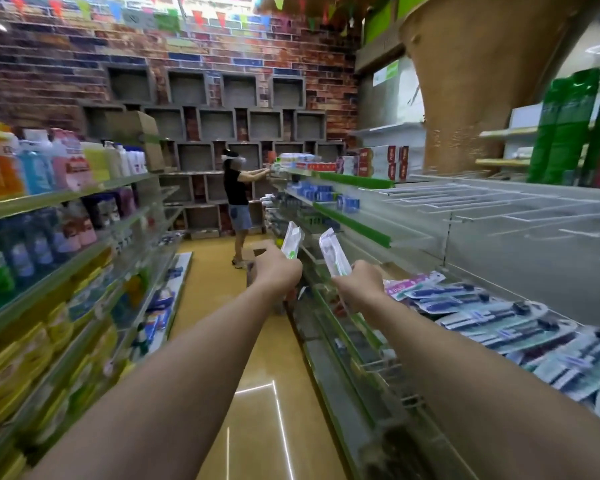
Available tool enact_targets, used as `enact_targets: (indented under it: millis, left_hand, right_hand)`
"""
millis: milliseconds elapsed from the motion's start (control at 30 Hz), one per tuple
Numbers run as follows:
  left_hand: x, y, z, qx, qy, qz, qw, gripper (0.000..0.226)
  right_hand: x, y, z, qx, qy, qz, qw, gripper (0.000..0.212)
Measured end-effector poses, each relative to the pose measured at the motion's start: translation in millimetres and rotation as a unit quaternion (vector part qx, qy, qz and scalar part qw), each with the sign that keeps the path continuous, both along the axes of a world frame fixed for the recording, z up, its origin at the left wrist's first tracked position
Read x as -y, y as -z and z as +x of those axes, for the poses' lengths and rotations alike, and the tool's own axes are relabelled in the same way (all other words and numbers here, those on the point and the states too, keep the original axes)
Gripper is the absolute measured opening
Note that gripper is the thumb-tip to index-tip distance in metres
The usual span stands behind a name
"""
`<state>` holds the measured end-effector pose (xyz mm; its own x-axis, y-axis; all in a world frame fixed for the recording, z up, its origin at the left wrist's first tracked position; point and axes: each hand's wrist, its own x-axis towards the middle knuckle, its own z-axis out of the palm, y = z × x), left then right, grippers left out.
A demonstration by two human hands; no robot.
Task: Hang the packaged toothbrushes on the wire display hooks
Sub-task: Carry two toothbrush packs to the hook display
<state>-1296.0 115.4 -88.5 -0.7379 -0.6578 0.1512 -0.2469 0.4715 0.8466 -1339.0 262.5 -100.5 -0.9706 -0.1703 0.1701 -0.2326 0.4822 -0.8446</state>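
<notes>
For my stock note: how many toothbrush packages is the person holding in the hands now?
2. One toothbrush package is gripped in the left hand, one package in the right hand. Neither is on a hook yet.

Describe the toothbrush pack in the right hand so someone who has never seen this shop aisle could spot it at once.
Start at the right-hand shelving with the bare white wire display hooks. Below them, over the shelf edge, the right hand grips a slim clear toothbrush pack by its lower end. Unlike the blue-and-white packs lying flat on the shelf, it stands upright with a green handle inside.
</notes>
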Motion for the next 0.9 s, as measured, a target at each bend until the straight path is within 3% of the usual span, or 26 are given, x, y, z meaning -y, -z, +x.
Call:
enact_targets:
  millis: [300,467,633,767,833,900]
  left_hand:
    - [47.7,1.9,-109.5,0.003,0.056,-0.032,0.998,0.038]
    - [83.7,-8.1,-172.8,0.021,0.099,-0.069,0.992,0.034]
    - [106.5,-18.8,-228.6,0.023,0.146,-0.053,0.988,0.023]
    - [108.7,-7.4,-260.4,0.03,0.177,-0.063,0.982,0.034]
    - [103.3,-0.3,-269.6,0.03,0.202,-0.05,0.978,0.036]
    - [95.0,6.0,-276.2,0.023,0.227,-0.035,0.973,0.031]
  right_hand:
    - [49.7,8.8,-108.2,0.005,0.044,-0.014,0.999,0.026]
    - [81.2,3.0,-163.2,0.002,0.093,-0.026,0.995,0.01]
    - [104.4,9.7,-224.2,0.012,0.128,-0.059,0.99,0.02]
    - [99.2,34.8,-268.4,0.01,0.155,-0.056,0.986,0.043]
    - [92.7,42.7,-272.4,0.016,0.178,-0.049,0.983,0.051]
    - [93.1,26.9,-238.3,0.021,0.2,-0.061,0.978,0.036]
